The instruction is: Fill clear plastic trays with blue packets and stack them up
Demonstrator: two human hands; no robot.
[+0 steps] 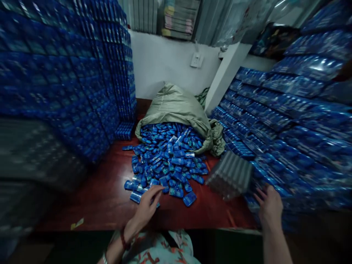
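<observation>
Many small blue packets (177, 178) lie in a loose heap on the dark red table (104, 205), spilling from the mouth of a pale green sack (176, 104). At the heap's near edge is my left hand (150, 203), its thumb and fingers curled together near a packet; what it holds, if anything, is hidden. To the right, my right hand (269, 205) has its fingers apart and nothing visible in them. It is beside the stacked blue packs and close to a grey ribbed block (231, 174), which looks blurred and tilted.
Tall stacks of blue packs (63, 73) rise at the left, with grey ribbed trays (35, 157) in front. More blue packs (297, 106) are piled at the right. Behind the sack are a white wall (165, 58) with a socket (197, 59) and a slanted white post (224, 79).
</observation>
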